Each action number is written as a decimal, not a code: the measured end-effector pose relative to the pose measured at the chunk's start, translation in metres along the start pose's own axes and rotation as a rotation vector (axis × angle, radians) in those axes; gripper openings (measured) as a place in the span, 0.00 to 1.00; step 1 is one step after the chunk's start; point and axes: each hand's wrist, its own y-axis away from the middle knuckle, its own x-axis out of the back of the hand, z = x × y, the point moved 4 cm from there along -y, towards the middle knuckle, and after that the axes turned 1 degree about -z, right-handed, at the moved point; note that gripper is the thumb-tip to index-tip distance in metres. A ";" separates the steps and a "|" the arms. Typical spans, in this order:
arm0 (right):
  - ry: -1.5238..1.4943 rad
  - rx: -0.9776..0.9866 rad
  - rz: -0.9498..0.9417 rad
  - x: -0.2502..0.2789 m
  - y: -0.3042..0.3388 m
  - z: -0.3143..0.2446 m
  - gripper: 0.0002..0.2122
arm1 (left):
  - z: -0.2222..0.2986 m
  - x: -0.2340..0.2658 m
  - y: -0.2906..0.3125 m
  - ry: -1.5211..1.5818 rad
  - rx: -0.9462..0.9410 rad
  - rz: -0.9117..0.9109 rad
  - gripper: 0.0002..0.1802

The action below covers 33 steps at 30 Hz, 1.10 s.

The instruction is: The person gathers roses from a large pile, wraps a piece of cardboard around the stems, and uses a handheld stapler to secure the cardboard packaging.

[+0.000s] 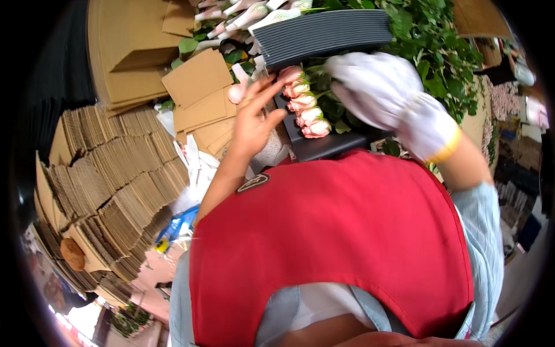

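A row of several pale pink roses [302, 102] lies in a black holder [329, 148], heads to the left and stems running right. My bare left hand [254, 121] is beside the heads, fingers stretched and apart, fingertips at the farthest rose; whether they touch it is unclear. My right hand [378, 89], in a white knitted glove with a yellow cuff edge, is over the leaves and stems. Its fingers are blurred and partly hidden, so its grip does not show. A dark ribbed panel [324, 36] stands at the holder's far side.
Stacks of flattened cardboard [110, 179] rise on the left, with loose cardboard sheets [199, 87] nearer the holder. Net-sleeved blooms [245, 17] lie at the back. Leafy green stems [430, 52] fill the far right. White plastic wrapping [196, 173] hangs below my left forearm.
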 end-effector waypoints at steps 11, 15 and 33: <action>0.036 -0.059 -0.158 -0.002 -0.008 -0.017 0.05 | 0.021 -0.034 0.008 -0.150 0.083 0.078 0.30; 0.198 0.006 -0.470 -0.072 -0.017 0.011 0.07 | 0.000 -0.040 0.002 -0.102 0.088 0.140 0.28; 0.046 -0.067 -0.364 -0.033 -0.016 0.001 0.08 | 0.011 -0.024 -0.020 -0.143 -0.035 0.193 0.22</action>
